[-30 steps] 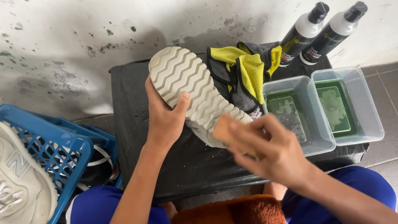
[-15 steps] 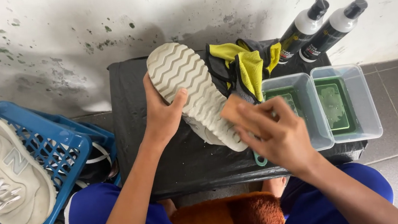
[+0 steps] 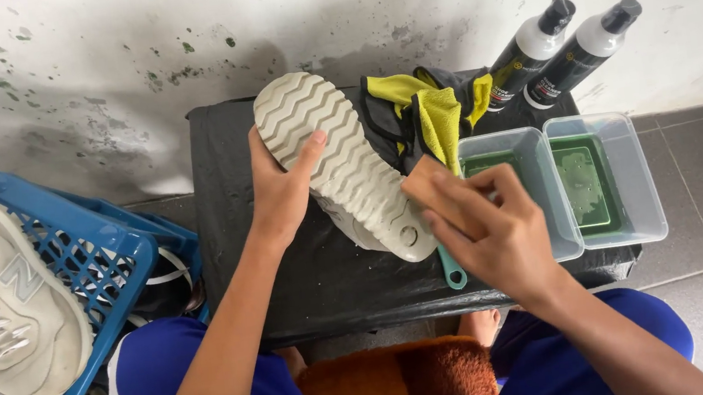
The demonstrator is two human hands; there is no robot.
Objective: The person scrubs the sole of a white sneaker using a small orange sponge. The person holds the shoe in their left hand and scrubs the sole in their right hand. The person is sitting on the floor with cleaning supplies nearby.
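Watching this from my end, so going left to right: a second pale sneaker (image 3: 3, 307) is sitting in the blue basket (image 3: 99, 255) on the far left, looking like it's waiting its turn. Next over, the left hand (image 3: 279, 193) is gripping the shoe (image 3: 347, 158) sole-up over the black table (image 3: 231, 239), fingers wrapped around the edge and thumb pressing on the zigzag tread. The right hand (image 3: 490, 230) is pinching a small tan sponge or block (image 3: 431, 188) against the heel end of that sole; I can't tell exactly what the block is. Something with a teal handle (image 3: 453, 272) is poking out beneath. Past that, a yellow-and-grey cloth (image 3: 430, 107) is lying bunched up, two clear tubs (image 3: 604, 180) are holding greenish water, and two spray bottles (image 3: 570, 46) are leaning at the wall. My read: the sole scrub is happening mid-way, heel being worked, tread looking fairly clean already, with wiping down and the basket shoe remaining.
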